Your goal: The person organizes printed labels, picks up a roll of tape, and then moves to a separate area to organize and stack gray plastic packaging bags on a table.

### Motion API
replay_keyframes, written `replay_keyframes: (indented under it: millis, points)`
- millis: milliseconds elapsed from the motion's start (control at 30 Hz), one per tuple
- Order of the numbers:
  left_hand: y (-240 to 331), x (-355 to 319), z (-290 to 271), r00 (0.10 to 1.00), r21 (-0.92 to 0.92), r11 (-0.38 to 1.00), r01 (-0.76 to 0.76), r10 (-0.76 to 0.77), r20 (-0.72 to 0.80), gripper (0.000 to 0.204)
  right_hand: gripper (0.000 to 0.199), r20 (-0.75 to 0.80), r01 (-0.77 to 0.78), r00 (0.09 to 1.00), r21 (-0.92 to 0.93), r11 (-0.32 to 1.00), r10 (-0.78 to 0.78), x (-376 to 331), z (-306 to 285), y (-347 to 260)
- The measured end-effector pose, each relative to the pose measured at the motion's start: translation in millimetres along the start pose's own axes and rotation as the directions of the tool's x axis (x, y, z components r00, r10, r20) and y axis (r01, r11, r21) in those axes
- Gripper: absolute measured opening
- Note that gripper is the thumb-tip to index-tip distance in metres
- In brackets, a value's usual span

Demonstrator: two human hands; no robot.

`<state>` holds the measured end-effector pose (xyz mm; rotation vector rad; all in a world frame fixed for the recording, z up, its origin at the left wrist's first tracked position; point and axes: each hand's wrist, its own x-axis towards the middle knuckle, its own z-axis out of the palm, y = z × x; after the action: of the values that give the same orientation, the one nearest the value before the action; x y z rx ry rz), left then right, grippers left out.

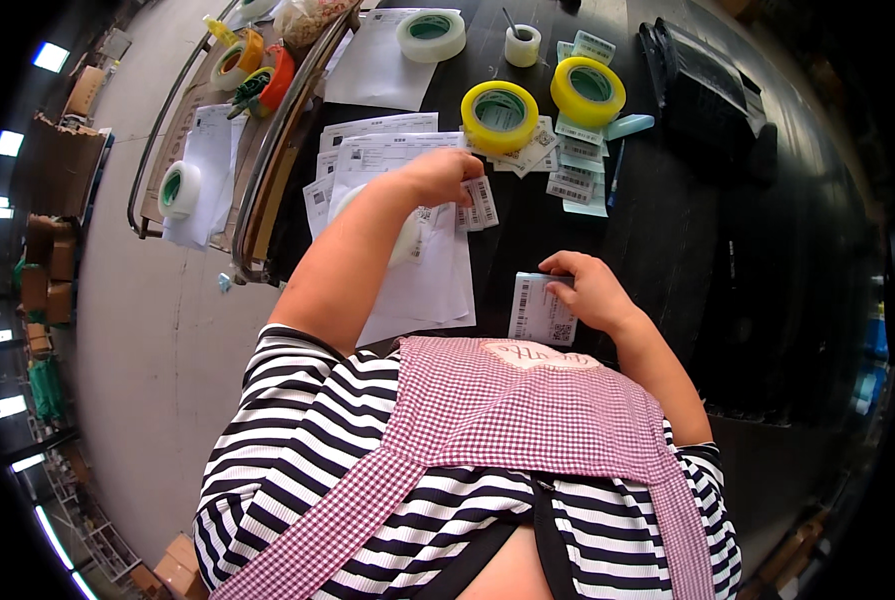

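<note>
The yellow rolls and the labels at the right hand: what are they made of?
Yellow rolls: probably plastic film with a slight gloss, judging by smooth, bright sides. Labels: seemingly smooth paper, from the flat, printed white face; a coating is possible.

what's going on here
A person in a checked apron is handling barcode labels at a black table. The right hand holds a white label stack near the table's close edge. The left hand reaches over paper sheets to some small labels; whether it grips them is unclear. Two yellow tape rolls lie farther back.
</note>
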<state>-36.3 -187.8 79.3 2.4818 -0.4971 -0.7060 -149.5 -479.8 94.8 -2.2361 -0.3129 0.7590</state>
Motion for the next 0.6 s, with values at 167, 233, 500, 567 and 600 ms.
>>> replay_keyframes:
  millis: [167, 233, 500, 567, 600]
  points:
    - [-3, -12, -10, 0.998, -0.114, 0.993, -0.031, 0.024, -0.060, 0.034, 0.030, -0.035, 0.023, 0.999, 0.008, 1.000, -0.023, 0, -2, 5]
    - [-8, -29, -10, 0.981, -0.232, 0.969, -0.082, 0.038, -0.190, 0.031, 0.032, 0.008, 0.017, 1.000, 0.014, 1.000, -0.017, -2, -6, 3]
    - [-38, -132, 0, 0.884, 0.086, 0.994, 0.062, -0.014, -0.467, 0.028, 0.025, -0.056, -0.095, 0.993, 0.180, 0.979, 0.107, 4, -13, 21]
    - [-45, -149, 14, 0.806, 0.106, 0.982, 0.156, -0.064, -0.588, 0.032, 0.023, -0.088, -0.104, 0.988, 0.224, 0.969, 0.127, 8, -13, 28]
    - [-47, -158, 17, 0.834, 0.071, 0.969, 0.238, -0.166, -0.527, 0.058, 0.022, -0.098, -0.082, 0.989, 0.288, 0.954, 0.115, 12, -12, 32]
